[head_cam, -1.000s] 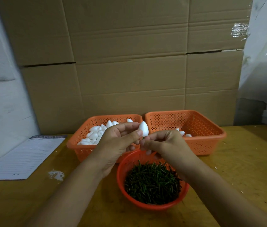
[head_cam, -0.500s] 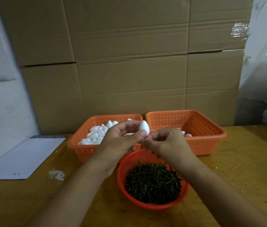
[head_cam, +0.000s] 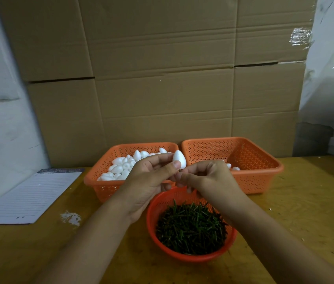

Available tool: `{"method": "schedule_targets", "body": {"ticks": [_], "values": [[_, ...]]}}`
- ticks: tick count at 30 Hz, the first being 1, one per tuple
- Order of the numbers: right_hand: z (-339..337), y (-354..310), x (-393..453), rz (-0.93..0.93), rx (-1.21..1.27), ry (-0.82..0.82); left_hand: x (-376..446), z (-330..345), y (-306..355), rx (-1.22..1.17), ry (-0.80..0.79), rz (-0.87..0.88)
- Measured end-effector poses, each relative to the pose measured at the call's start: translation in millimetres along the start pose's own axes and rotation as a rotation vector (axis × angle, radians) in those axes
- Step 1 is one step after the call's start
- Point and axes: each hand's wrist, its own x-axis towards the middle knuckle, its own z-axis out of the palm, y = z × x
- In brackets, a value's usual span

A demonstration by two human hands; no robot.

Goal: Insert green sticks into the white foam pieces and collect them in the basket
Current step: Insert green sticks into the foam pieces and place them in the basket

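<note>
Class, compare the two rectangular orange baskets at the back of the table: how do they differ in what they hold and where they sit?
The left basket is heaped with white foam pieces; the right basket holds only a few, near its front left corner. The left basket sits beside the lined notepad; the right basket sits further from it. Both are perforated orange plastic, side by side before the cardboard boxes.

A white egg-shaped foam piece point(head_cam: 179, 162) is held upright, point up, above the desk's middle. More foam pieces point(head_cam: 122, 167) are heaped in the left orange basket point(head_cam: 100, 181) toward the back edge; a few point(head_cam: 232, 167) lie in the right basket point(head_cam: 264, 177) beside it. Green sticks point(head_cam: 191, 228) fill a round red bowl point(head_cam: 182, 258) nearer the front.
</note>
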Motion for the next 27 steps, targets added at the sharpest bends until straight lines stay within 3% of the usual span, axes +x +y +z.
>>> {"method": "schedule_targets", "body": {"ticks": [12,27], "values": [[2.8,-0.8,1.7,0.031,-0.072,0.122,-0.3,2.8,0.0,-0.032,0.056,0.004],[-4.6,-0.3,1.9,0.029,-0.065,-0.028,1.8,-3.6,1.9,-0.080,0.067,-0.042]]}}
